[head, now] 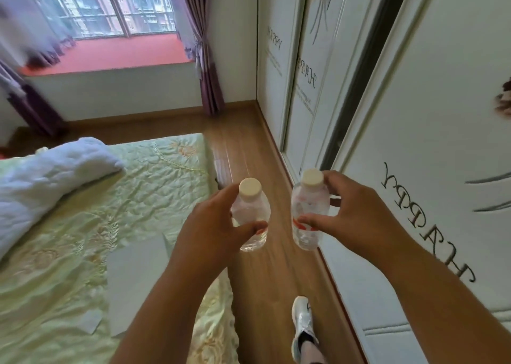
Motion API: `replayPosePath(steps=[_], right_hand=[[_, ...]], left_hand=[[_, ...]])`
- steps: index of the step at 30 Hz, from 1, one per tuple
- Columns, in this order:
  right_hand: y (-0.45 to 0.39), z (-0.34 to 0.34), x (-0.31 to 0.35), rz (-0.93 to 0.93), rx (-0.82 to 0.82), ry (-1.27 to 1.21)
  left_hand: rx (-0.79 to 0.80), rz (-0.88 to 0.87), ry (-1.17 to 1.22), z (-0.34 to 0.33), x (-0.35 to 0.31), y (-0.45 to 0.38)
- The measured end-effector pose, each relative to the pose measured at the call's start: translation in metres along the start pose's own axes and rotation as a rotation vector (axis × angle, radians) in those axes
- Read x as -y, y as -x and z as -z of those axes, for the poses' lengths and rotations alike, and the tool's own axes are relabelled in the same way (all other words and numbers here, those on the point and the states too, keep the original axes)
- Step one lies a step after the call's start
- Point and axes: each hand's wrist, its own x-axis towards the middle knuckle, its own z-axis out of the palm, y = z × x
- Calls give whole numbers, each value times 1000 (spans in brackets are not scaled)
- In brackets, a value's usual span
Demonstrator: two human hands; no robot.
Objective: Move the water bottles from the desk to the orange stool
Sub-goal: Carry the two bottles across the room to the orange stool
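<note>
Bottles ride upright in mid-air over the wooden floor (249,148), between the bed (110,198) and the wardrobe (414,142): my left hand (213,225) wraps its grip round the left bottle (250,217), my right hand (356,220) round the right bottle (309,211). I'd keep both level and apart while walking; no stool shows. Each is small, clear plastic, with a pale cap and a reddish label.

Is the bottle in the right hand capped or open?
Capped: the right bottle, gripped by the right hand, has a white cap seated on its neck.
</note>
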Motion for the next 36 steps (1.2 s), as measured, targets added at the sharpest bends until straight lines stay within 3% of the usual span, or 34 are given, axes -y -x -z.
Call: replayPosePath(steps=[18, 36], right_hand=[[-267, 41, -60, 201, 111, -59], [-440, 39, -74, 147, 97, -12]], left_hand=[[-226, 131, -40, -35, -19, -211], [-160, 80, -29, -36, 31, -397]])
